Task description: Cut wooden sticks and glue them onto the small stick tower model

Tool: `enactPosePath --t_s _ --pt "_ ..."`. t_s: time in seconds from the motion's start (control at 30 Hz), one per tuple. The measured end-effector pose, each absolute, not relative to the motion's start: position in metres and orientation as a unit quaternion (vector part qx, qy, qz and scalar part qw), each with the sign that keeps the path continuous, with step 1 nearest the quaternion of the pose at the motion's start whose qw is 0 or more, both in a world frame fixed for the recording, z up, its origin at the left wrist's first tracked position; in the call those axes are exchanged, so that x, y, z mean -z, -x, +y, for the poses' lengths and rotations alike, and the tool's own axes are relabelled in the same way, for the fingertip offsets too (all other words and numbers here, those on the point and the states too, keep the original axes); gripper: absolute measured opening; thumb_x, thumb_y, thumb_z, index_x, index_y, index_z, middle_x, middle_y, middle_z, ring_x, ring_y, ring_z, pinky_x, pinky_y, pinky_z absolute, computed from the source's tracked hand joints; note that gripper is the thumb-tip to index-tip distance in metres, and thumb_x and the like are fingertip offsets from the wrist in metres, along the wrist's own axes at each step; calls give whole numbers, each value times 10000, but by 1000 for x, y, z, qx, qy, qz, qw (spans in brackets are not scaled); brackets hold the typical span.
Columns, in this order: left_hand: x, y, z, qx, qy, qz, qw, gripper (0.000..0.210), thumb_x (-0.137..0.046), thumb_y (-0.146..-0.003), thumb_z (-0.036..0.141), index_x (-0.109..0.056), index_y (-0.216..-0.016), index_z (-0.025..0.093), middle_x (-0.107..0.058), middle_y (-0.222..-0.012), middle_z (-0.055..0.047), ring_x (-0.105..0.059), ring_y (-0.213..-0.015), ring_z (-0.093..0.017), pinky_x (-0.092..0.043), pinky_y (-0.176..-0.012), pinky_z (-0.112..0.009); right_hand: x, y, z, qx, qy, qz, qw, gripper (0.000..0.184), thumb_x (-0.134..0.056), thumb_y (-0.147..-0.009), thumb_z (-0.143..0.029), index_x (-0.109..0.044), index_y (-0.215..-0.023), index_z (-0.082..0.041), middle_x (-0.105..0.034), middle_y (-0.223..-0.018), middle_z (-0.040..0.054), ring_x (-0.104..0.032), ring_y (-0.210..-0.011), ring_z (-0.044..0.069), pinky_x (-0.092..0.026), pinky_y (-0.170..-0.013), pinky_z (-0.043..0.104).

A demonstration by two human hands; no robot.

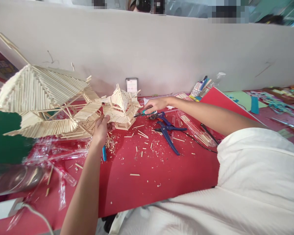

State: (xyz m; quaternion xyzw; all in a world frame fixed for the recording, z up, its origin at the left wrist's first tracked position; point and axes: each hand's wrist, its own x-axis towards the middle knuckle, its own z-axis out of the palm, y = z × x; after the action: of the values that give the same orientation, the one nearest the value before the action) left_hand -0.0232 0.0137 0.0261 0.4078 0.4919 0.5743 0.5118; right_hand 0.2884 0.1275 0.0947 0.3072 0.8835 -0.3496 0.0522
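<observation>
My left hand (102,128) is closed on the lower edge of a small pavilion model (122,112) built of thin wooden sticks, with a pointed roof. My right hand (157,104) grips a teal-handled tool with a dark pointed tip, which looks like pliers (144,113). That tip is at the right side of the small pavilion; whether it touches the sticks I cannot tell. Left of my left hand stands a larger stick building (51,86) with a wide ribbed roof, apparently joined to the small one by a stick walkway.
Blue-handled cutters (168,135) lie on the red table (161,192) among stick offcuts. Bagged sticks (196,129) are on the right, near a red board (225,101) and a pen cup (198,88). Clear plastic wrappers (56,153) lie at left. A white partition (161,52) stands behind.
</observation>
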Motion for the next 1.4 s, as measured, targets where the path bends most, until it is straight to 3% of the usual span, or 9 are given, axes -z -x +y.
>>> enactPosePath --t_s 0.3,0.73,1.0,1.2,1.4 --pt "-27 23 13 -581 -404 486 513 313 -707 -737 418 -487 -846 224 -528 -705 44 -661 -610 -146 -518 -520 -239 -97 -285 134 334 -263 902 82 581 -536 -923 -720 -635 -772 -168 -530 -702 -31 -428 -656 124 -316 -629 282" --pt "-27 25 13 -559 -426 493 513 293 -671 -765 448 -474 -821 237 -528 -635 48 -627 -537 -141 -466 -489 -238 -104 -286 132 310 -281 903 94 562 -550 -926 -698 -725 -918 -164 -667 -831 10 -521 -714 145 -364 -662 296" --pt "-28 24 13 -558 -420 497 515 316 -676 -746 459 -473 -834 233 -532 -638 44 -640 -571 -148 -474 -496 -239 -103 -289 132 320 -299 895 84 534 -584 -913 -679 -749 -941 -172 -683 -836 12 -539 -735 154 -372 -687 302" --pt "-27 24 13 -564 -416 492 516 325 -690 -743 450 -465 -832 234 -528 -649 48 -637 -557 -144 -463 -484 -239 -106 -288 129 316 -312 892 79 519 -609 -896 -683 -735 -892 -180 -653 -789 0 -511 -708 149 -358 -676 298" --pt "-26 24 14 -562 -422 496 510 303 -662 -747 452 -469 -844 240 -550 -659 38 -652 -576 -162 -466 -492 -254 -107 -287 125 298 -298 902 92 563 -520 -944 -696 -672 -799 -173 -577 -723 -17 -456 -663 131 -344 -648 290"
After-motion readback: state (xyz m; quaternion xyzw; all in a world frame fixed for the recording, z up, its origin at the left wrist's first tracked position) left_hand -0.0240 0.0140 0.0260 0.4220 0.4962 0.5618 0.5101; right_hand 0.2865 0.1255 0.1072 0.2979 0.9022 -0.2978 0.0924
